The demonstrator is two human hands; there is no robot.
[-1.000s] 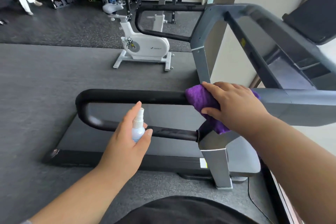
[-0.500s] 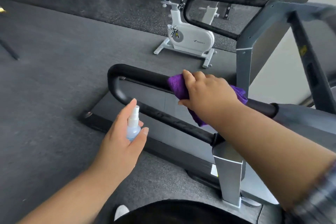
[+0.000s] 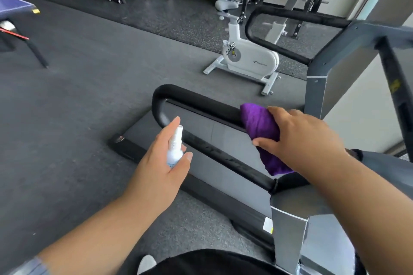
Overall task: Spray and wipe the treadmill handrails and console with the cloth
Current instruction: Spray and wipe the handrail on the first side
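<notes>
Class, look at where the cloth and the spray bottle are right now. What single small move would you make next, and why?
Probably slide the right hand and its purple cloth left along the upper handrail toward the bend. The cloth is already wrapped over the rail, bare black padding lies ahead of it, and the left hand holds the spray bottle clear of the rail.

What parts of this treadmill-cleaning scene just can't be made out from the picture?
Head view only:
- Console: cut off by the right edge of the frame.
- Spray bottle label: too small, partly covered by the left hand.
- Handrail under the purple cloth: hidden by the cloth and the right hand.
</notes>
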